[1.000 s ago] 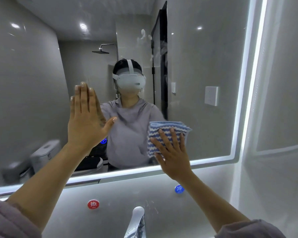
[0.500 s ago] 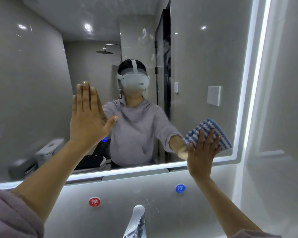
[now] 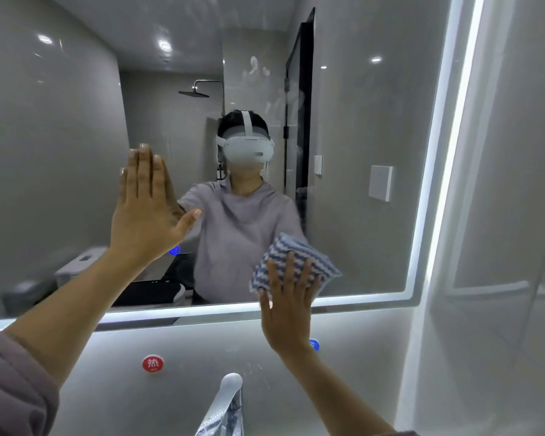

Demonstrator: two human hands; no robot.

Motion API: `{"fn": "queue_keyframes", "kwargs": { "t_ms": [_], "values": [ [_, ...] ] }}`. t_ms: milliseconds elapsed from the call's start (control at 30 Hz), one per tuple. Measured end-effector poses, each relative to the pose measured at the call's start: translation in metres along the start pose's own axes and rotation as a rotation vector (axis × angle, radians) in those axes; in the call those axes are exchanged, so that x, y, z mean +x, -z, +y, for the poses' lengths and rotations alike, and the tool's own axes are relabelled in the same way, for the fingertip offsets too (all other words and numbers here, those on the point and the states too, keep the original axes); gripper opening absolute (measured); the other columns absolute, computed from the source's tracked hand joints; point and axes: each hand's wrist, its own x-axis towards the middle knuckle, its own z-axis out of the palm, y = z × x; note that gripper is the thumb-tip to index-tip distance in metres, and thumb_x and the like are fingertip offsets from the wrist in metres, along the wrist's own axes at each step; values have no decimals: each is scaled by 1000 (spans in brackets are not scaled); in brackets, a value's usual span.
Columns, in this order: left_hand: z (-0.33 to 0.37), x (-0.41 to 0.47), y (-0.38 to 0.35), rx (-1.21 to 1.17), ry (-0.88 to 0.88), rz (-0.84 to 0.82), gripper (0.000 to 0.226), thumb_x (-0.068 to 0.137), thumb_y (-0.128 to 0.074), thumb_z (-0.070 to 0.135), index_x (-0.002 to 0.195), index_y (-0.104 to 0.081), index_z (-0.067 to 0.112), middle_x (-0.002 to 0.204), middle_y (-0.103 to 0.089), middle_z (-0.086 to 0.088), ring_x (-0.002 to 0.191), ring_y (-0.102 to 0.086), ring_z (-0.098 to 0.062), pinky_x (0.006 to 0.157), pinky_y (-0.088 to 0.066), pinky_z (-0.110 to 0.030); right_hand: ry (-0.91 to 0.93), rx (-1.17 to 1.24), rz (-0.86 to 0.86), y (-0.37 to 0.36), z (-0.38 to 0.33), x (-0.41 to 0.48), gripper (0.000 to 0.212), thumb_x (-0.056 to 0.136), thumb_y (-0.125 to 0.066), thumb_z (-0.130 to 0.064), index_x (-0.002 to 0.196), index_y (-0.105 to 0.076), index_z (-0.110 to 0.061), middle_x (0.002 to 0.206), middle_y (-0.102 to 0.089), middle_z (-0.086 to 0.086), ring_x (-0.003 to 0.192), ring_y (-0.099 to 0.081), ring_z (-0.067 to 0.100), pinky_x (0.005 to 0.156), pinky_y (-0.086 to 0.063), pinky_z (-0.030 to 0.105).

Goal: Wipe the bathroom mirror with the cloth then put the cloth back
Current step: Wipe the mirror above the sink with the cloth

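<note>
The bathroom mirror [image 3: 359, 127] fills the wall ahead, framed by a lit white strip along its bottom and right edges. My right hand [image 3: 288, 305] presses a folded blue-and-white striped cloth [image 3: 291, 258] flat against the glass near the mirror's lower edge, right of centre. My left hand [image 3: 147, 212] lies flat on the mirror at the left, fingers together and pointing up, thumb out, holding nothing. Faint smears show on the upper glass.
Below the mirror a chrome faucet [image 3: 225, 404] rises at bottom centre. A red hot-water sticker [image 3: 152, 363] and a blue sticker [image 3: 314, 344], partly behind my wrist, mark the grey wall. A tiled side wall [image 3: 501, 215] closes in on the right.
My right hand swept the cloth right to the mirror's lower right corner, then back left toward the centre along the lower edge. My left hand stayed planted on the glass.
</note>
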Motion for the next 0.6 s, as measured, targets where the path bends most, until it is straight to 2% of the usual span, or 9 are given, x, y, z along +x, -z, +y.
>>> {"fn": "queue_keyframes", "kwargs": {
  "t_ms": [200,367,533,600],
  "values": [
    [-2,0,-1,20,12,-17,102,80,-35,65,147,-3,-5,157,3,-23,146,6,-32,119,0,-44,122,-23,-3,-10,-4,-2,56,97,-40,-41,149,-26,-31,160,-10,2,147,-4,34,115,-9,56],
    [-3,0,-1,33,14,-23,102,80,-35,65,148,0,-3,157,5,-22,146,7,-32,119,1,-43,173,-63,3,-5,31,-5,57,98,-33,-46,151,-13,-37,161,-6,-4,147,-4,32,117,-7,54],
    [-1,1,0,25,16,-28,102,80,-35,65,147,-1,-5,157,5,-23,146,7,-33,119,1,-44,42,-72,59,12,83,-11,64,94,-37,-45,151,-10,-36,161,5,-6,147,3,31,118,1,50],
    [-1,1,0,22,15,-29,102,80,-34,65,147,-1,-5,157,5,-23,146,8,-32,119,1,-45,-41,-68,64,23,107,-13,59,97,-27,-47,151,-5,-35,160,10,-6,147,4,32,118,0,52]
  ]
}}
